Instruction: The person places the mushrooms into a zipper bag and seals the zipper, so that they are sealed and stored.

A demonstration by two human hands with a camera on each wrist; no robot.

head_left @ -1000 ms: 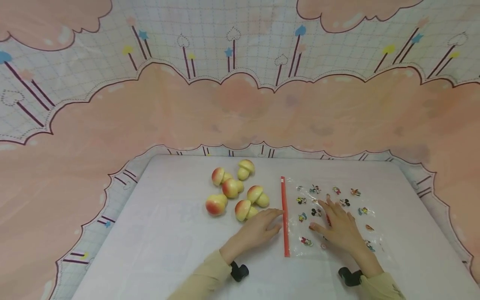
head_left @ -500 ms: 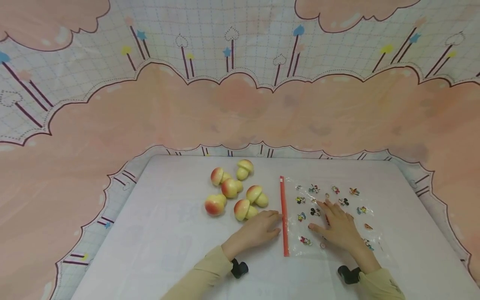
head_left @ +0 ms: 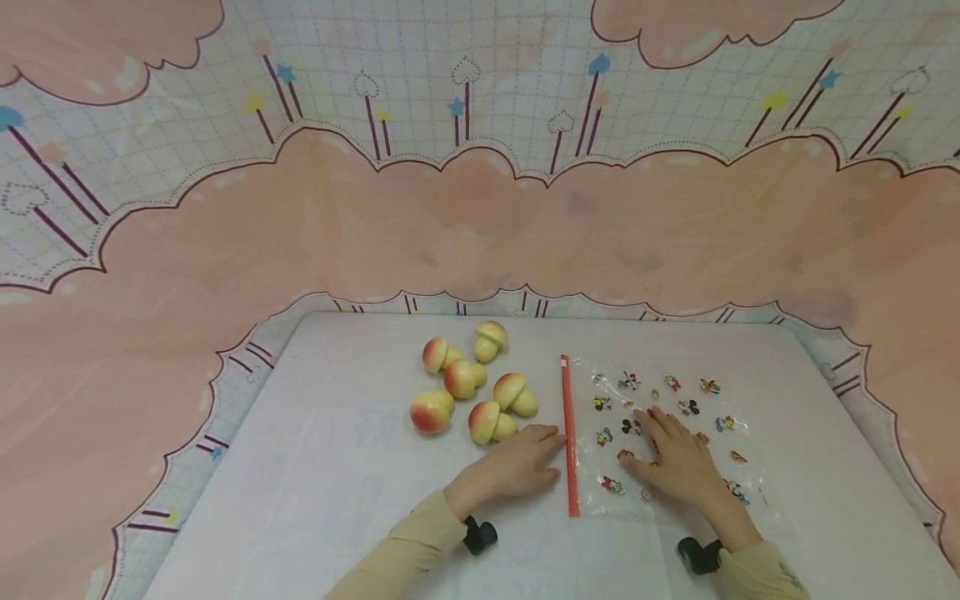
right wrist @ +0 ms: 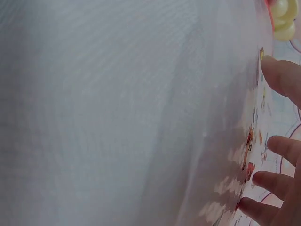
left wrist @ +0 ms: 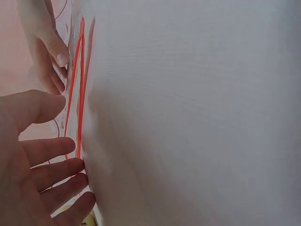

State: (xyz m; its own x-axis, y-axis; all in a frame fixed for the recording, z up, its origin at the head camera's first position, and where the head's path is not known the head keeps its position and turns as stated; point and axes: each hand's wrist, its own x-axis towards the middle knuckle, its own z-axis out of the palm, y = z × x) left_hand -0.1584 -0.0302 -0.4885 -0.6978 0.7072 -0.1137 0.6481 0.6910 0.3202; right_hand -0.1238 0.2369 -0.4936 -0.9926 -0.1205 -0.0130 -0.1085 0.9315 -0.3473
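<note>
Head view: both hands flat, fingers relaxed — left hand [head_left: 517, 467] by red zip strip [head_left: 568, 433], right hand [head_left: 678, 467] on bag [head_left: 675, 400]. Pin bag w/ right, then lift strip.

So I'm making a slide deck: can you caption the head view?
Left hand beside a clear bag's red zip strip, right hand flat on it, five toy mushrooms nearby.

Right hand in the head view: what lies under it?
The right hand rests flat on a clear zip bag printed with small cartoon figures. The prints under the palm are covered; whether the bag holds anything cannot be seen.
</note>
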